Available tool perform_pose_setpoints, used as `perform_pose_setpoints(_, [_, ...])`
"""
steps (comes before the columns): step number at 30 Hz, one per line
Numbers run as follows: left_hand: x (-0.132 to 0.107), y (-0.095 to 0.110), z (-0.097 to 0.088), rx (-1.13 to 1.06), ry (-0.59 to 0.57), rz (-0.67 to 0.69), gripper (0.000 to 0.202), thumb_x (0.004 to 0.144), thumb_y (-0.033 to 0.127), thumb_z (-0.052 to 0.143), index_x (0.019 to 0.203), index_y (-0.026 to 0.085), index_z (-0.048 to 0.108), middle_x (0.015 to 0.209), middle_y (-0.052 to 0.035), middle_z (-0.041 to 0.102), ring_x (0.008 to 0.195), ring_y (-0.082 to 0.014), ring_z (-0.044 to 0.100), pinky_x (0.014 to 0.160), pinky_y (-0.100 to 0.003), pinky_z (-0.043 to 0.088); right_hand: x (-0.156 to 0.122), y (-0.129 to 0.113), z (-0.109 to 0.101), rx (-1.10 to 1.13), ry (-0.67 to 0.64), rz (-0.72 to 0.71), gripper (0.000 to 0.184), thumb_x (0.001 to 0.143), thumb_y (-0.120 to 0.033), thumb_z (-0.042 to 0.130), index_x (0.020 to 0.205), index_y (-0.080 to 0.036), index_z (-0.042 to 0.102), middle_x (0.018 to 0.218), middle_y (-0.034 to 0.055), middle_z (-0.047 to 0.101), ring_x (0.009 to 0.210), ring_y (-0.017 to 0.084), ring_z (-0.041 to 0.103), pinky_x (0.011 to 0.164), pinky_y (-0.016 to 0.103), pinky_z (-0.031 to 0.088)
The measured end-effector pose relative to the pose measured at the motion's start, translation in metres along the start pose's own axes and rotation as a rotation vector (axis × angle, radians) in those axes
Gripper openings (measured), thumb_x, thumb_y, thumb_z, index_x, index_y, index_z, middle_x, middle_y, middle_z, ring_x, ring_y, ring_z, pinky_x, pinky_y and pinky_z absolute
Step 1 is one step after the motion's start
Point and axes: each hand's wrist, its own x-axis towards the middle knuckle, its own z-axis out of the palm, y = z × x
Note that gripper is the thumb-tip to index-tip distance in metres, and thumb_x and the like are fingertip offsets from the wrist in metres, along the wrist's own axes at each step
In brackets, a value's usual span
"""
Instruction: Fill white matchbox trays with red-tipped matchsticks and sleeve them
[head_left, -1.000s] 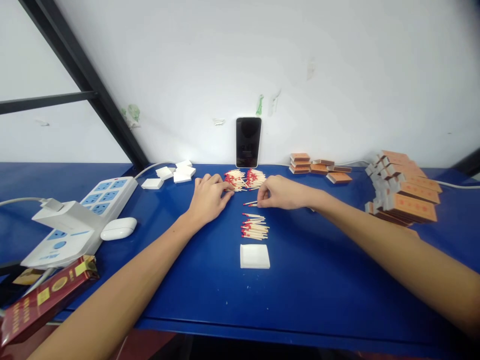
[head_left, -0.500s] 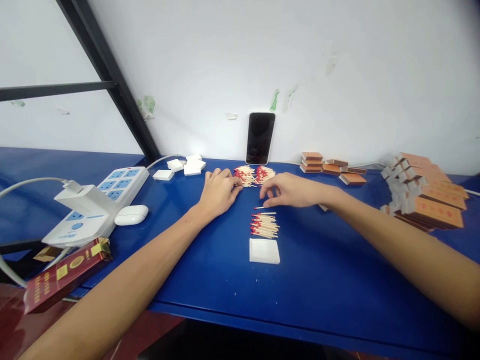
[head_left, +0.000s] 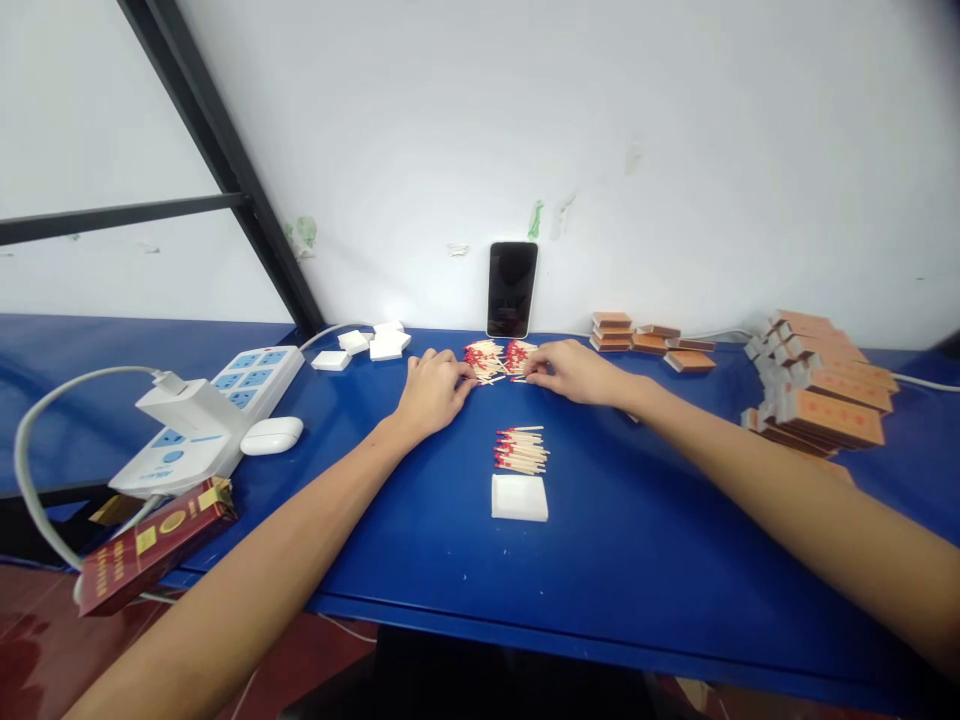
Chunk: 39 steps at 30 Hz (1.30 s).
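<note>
My left hand [head_left: 433, 392] is at the left heap of red-tipped matches [head_left: 484, 357], its thumb and fingers closed at the heap's near edge on the end of a match [head_left: 492, 380]. Beside the right heap of matches [head_left: 519, 353] is my right hand [head_left: 574, 372], thumb and forefinger pinched on a match [head_left: 518, 380] with its red head pointing left. Nearer to me lies a row of matches [head_left: 520, 452], heads to the left. Just below that row sits a white matchbox tray [head_left: 519, 498].
A phone [head_left: 512, 290] leans on the wall behind the heaps. White trays [head_left: 386, 345] lie back left, near a power strip [head_left: 259, 375], an earbud case [head_left: 271, 435] and a maroon box [head_left: 157, 545]. Matchbox sleeves [head_left: 611, 330] and a larger sleeve pile [head_left: 832, 405] stand right.
My right hand has moved away from the match row, back to the right heap. My left hand stays by the left heap. The camera view has shifted slightly.
</note>
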Motion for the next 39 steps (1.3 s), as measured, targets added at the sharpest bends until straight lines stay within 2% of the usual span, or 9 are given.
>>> perform_pose_setpoints(3, [0.000, -0.001, 0.000, -0.025, -0.009, -0.009, 0.025, 0.095, 0.035, 0.050, 0.098, 0.024, 0.073, 0.095, -0.0079, 0.063, 0.092, -0.0259, 0.051, 0.078, -0.038, 0.033, -0.002, -0.008, -0.007, 0.016, -0.050, 0.017, 0.015, 0.084, -0.020, 0.057, 0.084, -0.018, 0.073, 0.085, 0.0045, 0.074, 0.075, 0.017, 0.065, 0.071, 0.027, 0.043])
perform_pose_setpoints(7, [-0.002, -0.002, 0.000, -0.045, -0.016, -0.007, 0.025, 0.095, 0.033, 0.050, 0.097, 0.024, 0.073, 0.093, -0.0073, 0.063, 0.091, -0.0259, 0.051, 0.079, -0.038, 0.034, -0.010, -0.028, -0.018, 0.145, -0.216, 0.014, 0.012, 0.080, -0.018, 0.060, 0.075, -0.019, 0.072, 0.073, 0.0003, 0.073, 0.064, 0.014, 0.063, 0.061, 0.024, 0.043])
perform_pose_setpoints(13, [-0.008, 0.000, -0.005, -0.053, -0.042, 0.037, 0.022, 0.095, 0.033, 0.051, 0.094, 0.024, 0.071, 0.092, -0.0066, 0.061, 0.092, -0.0257, 0.049, 0.080, -0.038, 0.034, -0.021, -0.051, -0.030, 0.243, -0.369, -0.063, 0.011, 0.079, -0.019, 0.063, 0.078, -0.020, 0.073, 0.072, -0.0009, 0.073, 0.064, 0.013, 0.063, 0.058, 0.022, 0.043])
perform_pose_setpoints(15, [-0.009, 0.001, -0.007, -0.063, -0.065, 0.058, 0.021, 0.095, 0.034, 0.051, 0.093, 0.024, 0.070, 0.090, -0.0060, 0.061, 0.092, -0.0254, 0.049, 0.079, -0.038, 0.033, -0.019, -0.051, -0.030, 0.232, -0.328, -0.067, 0.011, 0.081, -0.022, 0.063, 0.080, -0.019, 0.073, 0.073, -0.0001, 0.072, 0.065, 0.013, 0.062, 0.060, 0.023, 0.042])
perform_pose_setpoints(19, [-0.010, 0.004, -0.008, -0.070, -0.073, 0.086, 0.021, 0.095, 0.033, 0.051, 0.093, 0.023, 0.069, 0.091, -0.0058, 0.061, 0.091, -0.0251, 0.049, 0.079, -0.038, 0.033, -0.011, -0.045, -0.017, 0.134, -0.076, -0.059, 0.015, 0.084, -0.026, 0.064, 0.094, -0.017, 0.071, 0.080, 0.0022, 0.070, 0.068, 0.013, 0.059, 0.064, 0.024, 0.040])
perform_pose_setpoints(21, [-0.010, 0.006, -0.008, -0.076, -0.074, 0.090, 0.020, 0.095, 0.033, 0.051, 0.094, 0.023, 0.069, 0.092, -0.0060, 0.061, 0.091, -0.0251, 0.049, 0.079, -0.039, 0.034, -0.007, -0.043, -0.007, 0.124, -0.019, -0.083, 0.016, 0.086, -0.027, 0.064, 0.097, -0.017, 0.069, 0.082, 0.0026, 0.068, 0.070, 0.013, 0.057, 0.065, 0.024, 0.039])
perform_pose_setpoints(25, [-0.010, 0.009, -0.007, -0.098, -0.099, 0.082, 0.019, 0.093, 0.032, 0.051, 0.093, 0.023, 0.068, 0.092, -0.0061, 0.061, 0.092, -0.0253, 0.049, 0.081, -0.039, 0.035, -0.003, -0.043, 0.002, 0.151, -0.034, -0.128, 0.010, 0.086, -0.017, 0.057, 0.085, -0.016, 0.067, 0.072, 0.0007, 0.064, 0.065, 0.012, 0.054, 0.065, 0.023, 0.037])
perform_pose_setpoints(33, [-0.009, 0.009, -0.009, -0.166, -0.132, -0.017, 0.020, 0.093, 0.035, 0.053, 0.090, 0.022, 0.068, 0.093, -0.0061, 0.061, 0.095, -0.0262, 0.050, 0.080, -0.039, 0.036, -0.010, -0.024, -0.016, 0.121, -0.170, 0.007, 0.010, 0.081, -0.018, 0.059, 0.074, -0.019, 0.066, 0.069, -0.0005, 0.067, 0.063, 0.013, 0.059, 0.059, 0.023, 0.040])
perform_pose_setpoints(39, [-0.007, 0.037, -0.004, -0.256, -0.150, 0.056, 0.019, 0.090, 0.038, 0.059, 0.088, 0.025, 0.073, 0.095, -0.0049, 0.063, 0.097, -0.0262, 0.050, 0.083, -0.040, 0.035, -0.009, -0.028, -0.016, 0.065, -0.137, -0.002, 0.012, 0.080, -0.017, 0.058, 0.070, -0.018, 0.064, 0.068, 0.0002, 0.066, 0.062, 0.012, 0.057, 0.059, 0.023, 0.039])
